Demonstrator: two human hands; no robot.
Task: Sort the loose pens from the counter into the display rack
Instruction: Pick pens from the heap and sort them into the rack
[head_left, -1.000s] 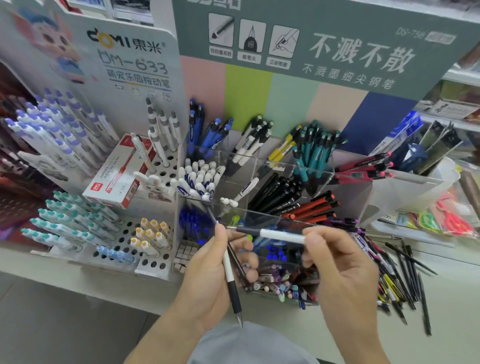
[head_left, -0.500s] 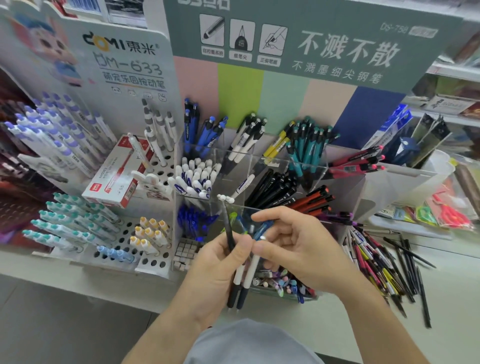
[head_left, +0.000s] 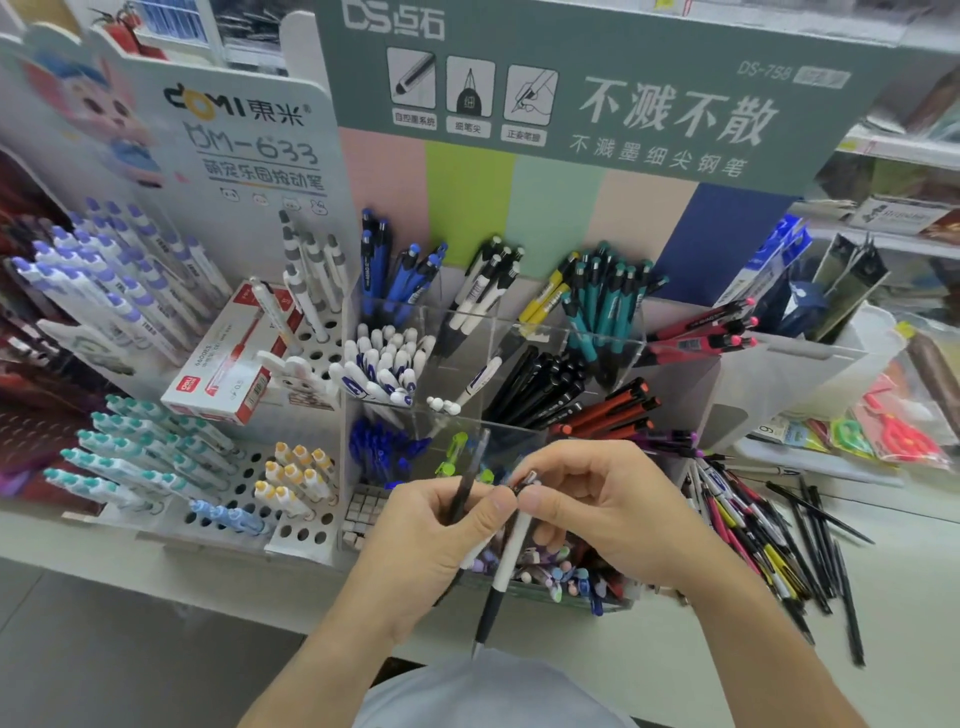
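Left hand (head_left: 441, 535) has its grip curled round a dark pen (head_left: 464, 496), held about upright, and seems to hold a second one too, though the fingers hide how. Right hand (head_left: 613, 512) pinches the clip end of a white pen (head_left: 511, 545), thumb and forefinger clamped near the top; its black tip hangs down toward the person. Both hands meet just in front of the clear rack (head_left: 540, 338), over its lower front compartments. Loose pens (head_left: 769, 540) lie in a heap on the tabletop (head_left: 909, 597), to the right of the hands and well apart from them. Handling: pens are light, stiff, smooth plastic, so slippery if pinched on the barrel; the rubber grip section or the clip gives better purchase. Not fragile, but clips can snap if levered. My read: the white pen belongs with the white-and-black ones in the rack's upper middle compartment (head_left: 483, 291); take it mid-barrel and drop it in tip down. Heap is still large, so the task is early.
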